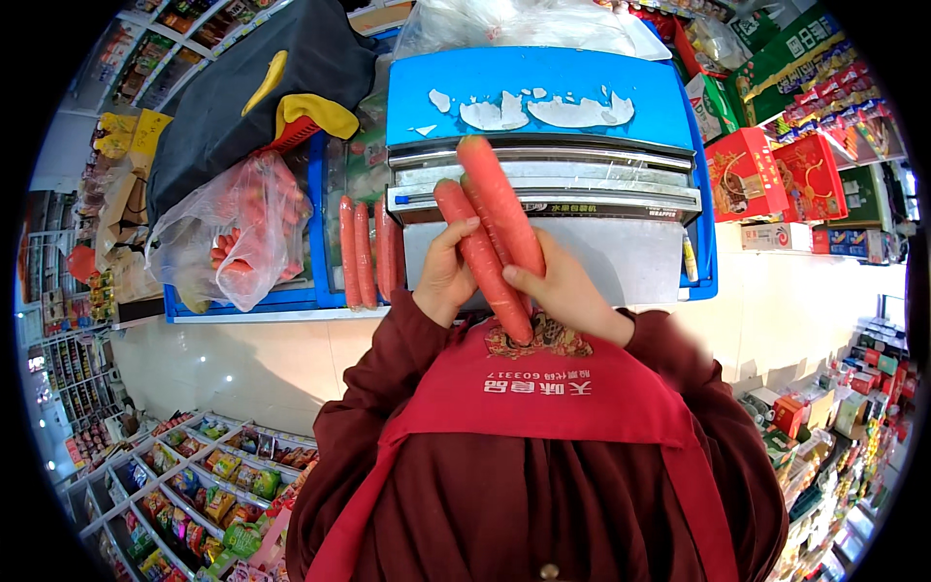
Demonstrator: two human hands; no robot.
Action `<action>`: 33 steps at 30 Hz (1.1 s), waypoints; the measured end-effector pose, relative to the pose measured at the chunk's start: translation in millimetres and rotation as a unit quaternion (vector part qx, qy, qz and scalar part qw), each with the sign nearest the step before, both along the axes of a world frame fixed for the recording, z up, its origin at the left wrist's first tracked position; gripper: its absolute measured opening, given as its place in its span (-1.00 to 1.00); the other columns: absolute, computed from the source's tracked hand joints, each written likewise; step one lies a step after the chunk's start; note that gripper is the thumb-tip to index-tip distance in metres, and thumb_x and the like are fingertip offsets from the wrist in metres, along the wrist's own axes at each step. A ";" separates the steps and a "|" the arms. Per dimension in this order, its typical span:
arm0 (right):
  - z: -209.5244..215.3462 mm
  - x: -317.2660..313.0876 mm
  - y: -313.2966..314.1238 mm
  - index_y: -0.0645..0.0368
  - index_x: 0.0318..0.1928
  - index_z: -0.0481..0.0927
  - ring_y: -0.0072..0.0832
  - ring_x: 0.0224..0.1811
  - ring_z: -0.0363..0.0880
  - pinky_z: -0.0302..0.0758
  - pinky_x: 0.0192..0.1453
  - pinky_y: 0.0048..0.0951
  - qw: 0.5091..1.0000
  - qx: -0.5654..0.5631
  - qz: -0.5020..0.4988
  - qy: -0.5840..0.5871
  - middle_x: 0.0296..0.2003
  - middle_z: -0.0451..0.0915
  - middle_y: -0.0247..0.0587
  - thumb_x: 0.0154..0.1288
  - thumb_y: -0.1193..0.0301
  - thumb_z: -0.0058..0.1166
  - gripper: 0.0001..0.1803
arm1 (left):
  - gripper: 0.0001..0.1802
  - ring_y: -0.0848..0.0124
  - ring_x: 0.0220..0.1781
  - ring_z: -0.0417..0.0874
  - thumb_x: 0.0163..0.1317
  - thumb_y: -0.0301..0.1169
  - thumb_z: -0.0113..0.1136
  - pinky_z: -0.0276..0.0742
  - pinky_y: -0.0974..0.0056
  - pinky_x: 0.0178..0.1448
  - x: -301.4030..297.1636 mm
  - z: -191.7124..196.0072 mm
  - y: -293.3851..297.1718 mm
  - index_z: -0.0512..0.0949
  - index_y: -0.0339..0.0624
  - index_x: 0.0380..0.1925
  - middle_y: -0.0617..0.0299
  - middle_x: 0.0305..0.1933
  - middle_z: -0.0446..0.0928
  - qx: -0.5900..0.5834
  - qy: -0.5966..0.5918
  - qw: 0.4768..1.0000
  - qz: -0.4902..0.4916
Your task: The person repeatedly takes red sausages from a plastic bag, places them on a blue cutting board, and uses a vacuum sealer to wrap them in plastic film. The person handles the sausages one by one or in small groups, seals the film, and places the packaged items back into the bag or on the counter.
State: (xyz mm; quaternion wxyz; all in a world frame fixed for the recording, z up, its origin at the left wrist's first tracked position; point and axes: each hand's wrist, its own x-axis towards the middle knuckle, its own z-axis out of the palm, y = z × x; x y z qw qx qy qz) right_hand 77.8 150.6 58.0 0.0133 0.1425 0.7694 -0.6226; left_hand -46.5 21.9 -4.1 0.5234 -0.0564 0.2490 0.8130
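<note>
Close to my red apron, both hands are closed around a small bunch of carrots (507, 215), which point away from me and tilt slightly left. My left hand (448, 272) grips the bunch from its left side, thumb along a carrot. My right hand (570, 291) wraps the right side, with its thumb across the front. Just beyond stands a film wrapping machine (543, 97) with a peeling blue cover and a pale flat plate (635, 262). Left of it lie several carrots (362, 254) that look shiny, as if wrapped in film.
A clear plastic bag of carrots (233, 233) sits at the left of the blue-edged counter (242, 316), beside a dark cloth (252, 82) and a yellow one. Red gift boxes (745, 175) stand to the right. Snack shelves (184, 485) line the lower left.
</note>
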 end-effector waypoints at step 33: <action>-28.1 -80.1 152.1 0.27 -0.17 0.53 -0.49 -0.47 0.59 0.54 -0.41 -0.53 0.921 -0.375 0.016 -0.101 -0.38 0.62 -0.13 0.33 0.24 -0.03 -0.69 | -0.29 0.00 -0.08 0.54 -0.12 -0.28 0.36 0.45 0.08 -0.03 -124.0 60.1 190.4 0.33 -0.16 0.09 -0.04 -0.06 0.52 -0.192 0.861 0.390 -0.263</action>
